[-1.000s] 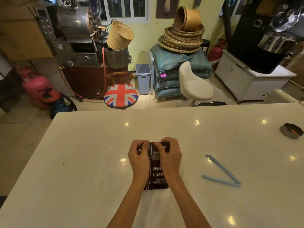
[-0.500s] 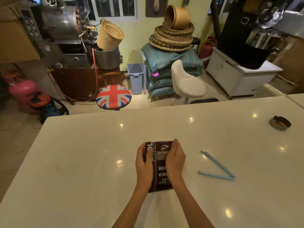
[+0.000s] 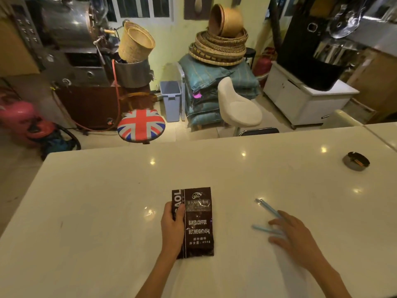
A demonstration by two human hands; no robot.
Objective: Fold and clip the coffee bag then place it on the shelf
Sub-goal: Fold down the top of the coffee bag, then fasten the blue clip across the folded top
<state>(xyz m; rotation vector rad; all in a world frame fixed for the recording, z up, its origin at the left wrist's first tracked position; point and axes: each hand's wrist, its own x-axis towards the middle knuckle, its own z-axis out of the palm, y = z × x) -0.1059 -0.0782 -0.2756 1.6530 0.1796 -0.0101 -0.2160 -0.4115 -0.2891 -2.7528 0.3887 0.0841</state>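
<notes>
A dark brown coffee bag (image 3: pixel 198 222) lies flat on the white table (image 3: pixel 96 201), its top end pointing away from me. My left hand (image 3: pixel 173 226) grips the bag's left edge, thumb on its front. A light blue clip (image 3: pixel 267 216), spread open in a V, lies to the right of the bag. My right hand (image 3: pixel 294 235) hovers over the clip's hinge end with fingers apart, covering part of it. Whether the fingers touch the clip cannot be told.
A dark ashtray (image 3: pixel 355 161) sits at the table's far right. Beyond the far edge stand a Union Jack stool (image 3: pixel 140 125), a white stool (image 3: pixel 237 106), a grey bin (image 3: pixel 171 100), stacked sacks with woven baskets (image 3: pixel 219 46) and a coffee roaster (image 3: pixel 71 44).
My right hand has left the bag and moved right to the blue clip. The left hand slid from the bag's top to its left edge. The bag's upper part is uncovered now.
</notes>
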